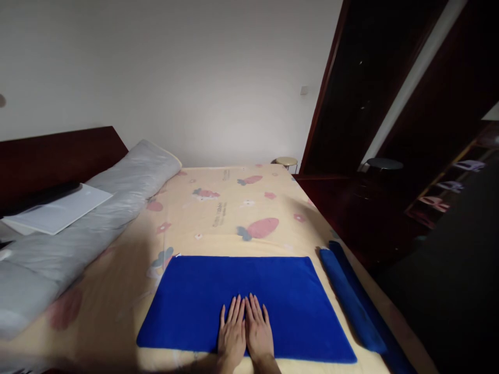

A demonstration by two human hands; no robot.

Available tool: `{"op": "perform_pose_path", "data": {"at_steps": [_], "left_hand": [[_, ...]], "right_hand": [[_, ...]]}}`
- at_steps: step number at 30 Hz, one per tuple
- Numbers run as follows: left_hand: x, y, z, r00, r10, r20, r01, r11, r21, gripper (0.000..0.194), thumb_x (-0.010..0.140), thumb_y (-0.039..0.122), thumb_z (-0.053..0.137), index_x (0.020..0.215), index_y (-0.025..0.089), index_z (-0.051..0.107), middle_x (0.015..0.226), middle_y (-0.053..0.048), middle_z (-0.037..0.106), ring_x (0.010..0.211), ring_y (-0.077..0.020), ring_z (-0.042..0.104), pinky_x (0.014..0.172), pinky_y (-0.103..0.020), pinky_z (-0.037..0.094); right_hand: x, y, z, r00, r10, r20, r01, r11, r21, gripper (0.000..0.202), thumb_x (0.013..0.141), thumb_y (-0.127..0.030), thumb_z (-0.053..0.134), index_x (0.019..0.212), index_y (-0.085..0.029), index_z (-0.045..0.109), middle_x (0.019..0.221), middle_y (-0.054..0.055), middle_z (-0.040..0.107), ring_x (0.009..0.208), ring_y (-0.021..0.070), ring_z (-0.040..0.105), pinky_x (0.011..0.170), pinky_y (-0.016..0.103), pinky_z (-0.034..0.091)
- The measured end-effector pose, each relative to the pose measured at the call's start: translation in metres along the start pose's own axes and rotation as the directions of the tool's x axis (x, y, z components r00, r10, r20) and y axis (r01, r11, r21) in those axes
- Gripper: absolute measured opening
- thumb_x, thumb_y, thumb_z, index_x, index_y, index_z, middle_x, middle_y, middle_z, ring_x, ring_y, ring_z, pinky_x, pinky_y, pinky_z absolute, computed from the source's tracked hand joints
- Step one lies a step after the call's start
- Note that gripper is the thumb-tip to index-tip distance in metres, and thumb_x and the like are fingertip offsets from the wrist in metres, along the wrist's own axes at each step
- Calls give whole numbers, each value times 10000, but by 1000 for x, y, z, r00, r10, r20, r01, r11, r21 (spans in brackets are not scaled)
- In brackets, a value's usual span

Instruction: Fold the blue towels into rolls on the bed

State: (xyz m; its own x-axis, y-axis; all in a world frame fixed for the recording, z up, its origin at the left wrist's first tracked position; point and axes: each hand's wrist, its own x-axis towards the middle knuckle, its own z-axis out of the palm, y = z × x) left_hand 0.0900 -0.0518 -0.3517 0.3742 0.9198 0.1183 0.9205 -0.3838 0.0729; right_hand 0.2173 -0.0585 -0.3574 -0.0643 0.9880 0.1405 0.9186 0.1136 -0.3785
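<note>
A blue rectangular cloth point(195, 301), which looks like a towel, lies spread flat on the bed, with a small white tag at its far left corner. My left hand point(233, 330) rests palm down on the near middle part of this cloth, fingers straight and pointing away from me. Right beside it, my right hand point(259, 327) also lies flat on the cloth. The two hands are side by side and hold nothing. To the right, two long narrow blue cloths point(349, 296), folded or rolled, lie along the bed's edge.
The bed's cream sheet point(218, 234) has a carrot and flower print. Grey bedding point(128, 187) runs along the left, bearing a white flat board point(66, 208). Round stools point(286, 161) stand past the bed. At far right is a shoe rack point(448, 187).
</note>
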Motion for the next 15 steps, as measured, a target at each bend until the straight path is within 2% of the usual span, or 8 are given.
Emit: {"op": "perform_pose_path", "data": {"at_steps": [5,7,9,10,12,15], "left_hand": [[-1,0,3,1000,8,-15,-8,1000,-3,648,959,191,320,1565,294,115,1618,4,241,1486,-231,312,1194,-514,348],[0,-5,2,1000,0,-21,-1,1000,-25,677,944,206,327,1570,311,94,1618,24,229,1491,-206,295,1207,-482,344],[-1,-16,-4,999,-42,-18,42,998,-38,719,909,204,352,1575,327,110,1613,41,222,1493,-188,284,1209,-450,345],[-2,-26,-8,998,-65,-9,65,997,-38,741,888,191,364,1577,323,125,1612,41,223,1493,-189,280,1209,-445,341],[-9,-55,-20,992,-122,16,122,992,-20,764,855,160,370,1577,287,156,1614,24,232,1496,-210,273,1217,-468,310],[-31,-116,-38,957,-285,51,282,958,59,730,855,162,362,1570,222,227,1617,-21,256,1496,-248,272,1220,-512,261]], "right_hand": [[0,3,5,999,-16,-31,15,1000,-12,658,878,-205,380,1532,-279,381,1572,6,312,1465,268,308,1187,529,302],[0,14,5,996,-14,-93,11,999,-35,715,866,-199,360,1563,-330,270,1564,-26,317,1457,257,321,1172,542,329],[-2,36,-2,986,17,-167,-28,998,-58,727,883,-234,335,1573,-378,155,1552,-54,339,1446,238,340,1155,538,361],[-4,51,-8,980,47,-192,-62,995,-73,719,891,-257,323,1573,-385,135,1549,-57,349,1443,230,344,1151,530,369],[-11,86,-26,971,127,-201,-153,981,-120,687,899,-300,298,1576,-347,195,1554,-31,360,1450,228,329,1160,516,353],[-28,142,-58,946,273,-176,-308,925,-222,662,904,-333,246,1546,-214,358,1576,36,343,1476,238,277,1194,506,277]]}}
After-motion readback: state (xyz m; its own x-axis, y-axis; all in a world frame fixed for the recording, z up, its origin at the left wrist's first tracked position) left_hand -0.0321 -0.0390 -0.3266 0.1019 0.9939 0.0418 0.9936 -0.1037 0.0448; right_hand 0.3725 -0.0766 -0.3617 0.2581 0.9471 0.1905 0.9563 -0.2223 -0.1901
